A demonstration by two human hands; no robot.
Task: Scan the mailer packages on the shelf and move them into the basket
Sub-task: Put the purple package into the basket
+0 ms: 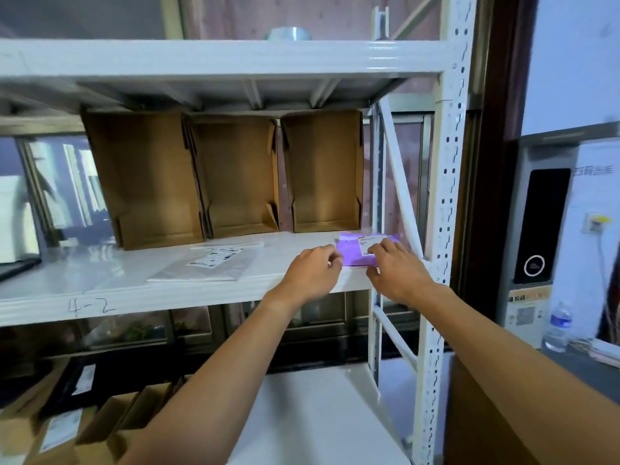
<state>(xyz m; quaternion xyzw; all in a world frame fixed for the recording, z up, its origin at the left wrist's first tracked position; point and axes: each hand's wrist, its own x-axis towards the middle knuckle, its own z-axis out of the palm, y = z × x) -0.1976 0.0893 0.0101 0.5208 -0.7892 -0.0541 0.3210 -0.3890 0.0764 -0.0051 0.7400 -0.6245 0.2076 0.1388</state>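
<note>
- Here, a clear mailer (208, 263) lies flat on the white shelf (100, 297), untouched.
- Left hand (312, 273), fingers curled, touches the purple mailer (350, 255) at the shelf's right end; grip unclear.
- Right hand (397, 271) pinches its front edge; so shallow a hold may let the slick pouch slip.

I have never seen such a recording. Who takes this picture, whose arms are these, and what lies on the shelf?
No machine here: a person wears a camera on the head, so you look along that person's own arms. On the white shelf lie a purple mailer at the right end and a pale mailer further left; three cardboard boxes stand behind. The left hand is at the purple mailer's left edge; the right hand rests on top. It lies flat; whether either hand grips it is unclear.
</note>
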